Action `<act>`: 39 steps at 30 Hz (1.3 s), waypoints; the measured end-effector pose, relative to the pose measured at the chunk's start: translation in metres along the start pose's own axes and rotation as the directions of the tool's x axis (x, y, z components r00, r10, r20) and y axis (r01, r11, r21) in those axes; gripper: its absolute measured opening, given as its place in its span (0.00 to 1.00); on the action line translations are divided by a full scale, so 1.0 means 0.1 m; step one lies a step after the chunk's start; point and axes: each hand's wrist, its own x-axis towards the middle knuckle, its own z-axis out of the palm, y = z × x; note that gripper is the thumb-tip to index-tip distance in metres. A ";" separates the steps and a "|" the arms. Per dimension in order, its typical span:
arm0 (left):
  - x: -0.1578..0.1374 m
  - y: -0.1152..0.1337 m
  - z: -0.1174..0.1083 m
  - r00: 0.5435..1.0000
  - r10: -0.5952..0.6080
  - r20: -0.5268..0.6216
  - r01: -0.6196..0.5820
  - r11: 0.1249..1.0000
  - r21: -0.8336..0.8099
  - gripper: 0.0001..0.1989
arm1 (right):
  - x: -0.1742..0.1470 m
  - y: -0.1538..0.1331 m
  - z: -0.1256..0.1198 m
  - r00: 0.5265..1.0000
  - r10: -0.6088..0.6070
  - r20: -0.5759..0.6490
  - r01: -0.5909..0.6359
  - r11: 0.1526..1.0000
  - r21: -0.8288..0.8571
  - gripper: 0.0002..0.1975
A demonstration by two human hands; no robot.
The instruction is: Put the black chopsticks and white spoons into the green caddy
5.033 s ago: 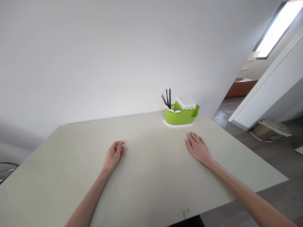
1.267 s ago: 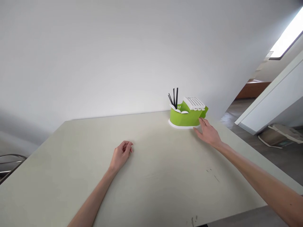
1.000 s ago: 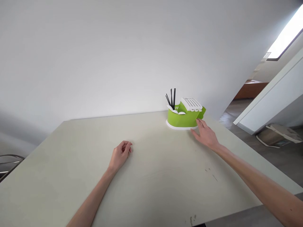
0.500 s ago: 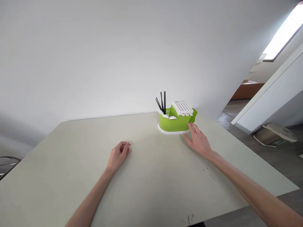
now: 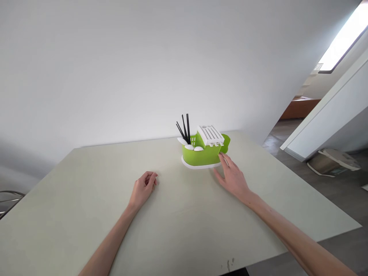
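A green and white plastic cutlery holder (image 5: 201, 157) stands upright on the table, near the wall. Black chopsticks (image 5: 185, 130) and white spoons (image 5: 198, 148) stick out of its left side, while a slotted white block (image 5: 210, 135) covers part of the right. My right hand (image 5: 234, 178) grips the holder's right end, fingers against the end wall and thumb low by the white base; the exact contact of the fingertips is partly hidden. Left of the holder and apart from it, my left hand (image 5: 145, 188) rests on the table, its fingers curled in with nothing seen in them.
The pale table (image 5: 86, 199) meets a white wall (image 5: 129, 69) at its back edge. To the right, a lidded bin (image 5: 332, 163) stands on the grey floor beside a white panel. Part of a metal-framed chair shows at the far left.
The cutlery holder has slid left and a little towards me, with my right hand moving along at its right end. My left hand has stayed in place.
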 end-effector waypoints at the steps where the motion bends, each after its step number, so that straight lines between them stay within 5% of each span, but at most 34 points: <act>1: 0.00 0.02 0.02 1.000 -0.001 0.001 0.001 1.000 0.001 0.21 | -0.01 -0.01 -0.01 1.000 -0.001 0.004 0.001 1.000 0.005 0.37; 18: 0.02 0.41 0.35 1.000 0.000 0.006 0.000 1.000 0.031 0.21 | -0.25 -0.23 -0.29 0.996 -0.080 -0.027 0.083 0.992 0.096 0.38; 28: 0.03 0.41 0.36 1.000 0.010 -0.007 -0.010 1.000 -0.004 0.22 | -0.40 0.00 -0.49 0.972 -0.140 0.189 0.086 0.960 0.267 0.42; 33: 0.03 0.44 0.36 1.000 0.013 -0.015 -0.013 1.000 -0.012 0.23 | -0.48 0.25 -0.55 0.979 -0.022 0.203 -0.038 0.957 0.287 0.40; 39: 0.02 0.46 0.36 0.999 0.006 -0.035 -0.006 1.000 0.000 0.23 | -0.46 0.55 -0.34 0.978 0.118 0.174 -0.166 0.943 0.289 0.39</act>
